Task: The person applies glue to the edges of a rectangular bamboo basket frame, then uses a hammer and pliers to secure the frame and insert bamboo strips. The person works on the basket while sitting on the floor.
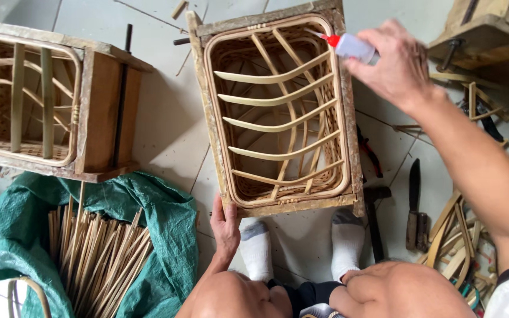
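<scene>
A wooden box frame (213,126) with a rattan rim and several curved cane slats (278,100) stands on the floor before me. My left hand (225,227) grips its near left corner. My right hand (393,62) holds a small white glue bottle (351,47) with a red nozzle, its tip touching the rattan rim at the far right corner. My feet in white socks (257,247) rest under the frame's near edge.
A second wooden frame (104,112) with slats lies at the left. A green tarp (166,224) holds a bundle of cane strips (98,253). A hammer (375,218), a knife (415,206) and bent cane offcuts (455,235) lie at the right.
</scene>
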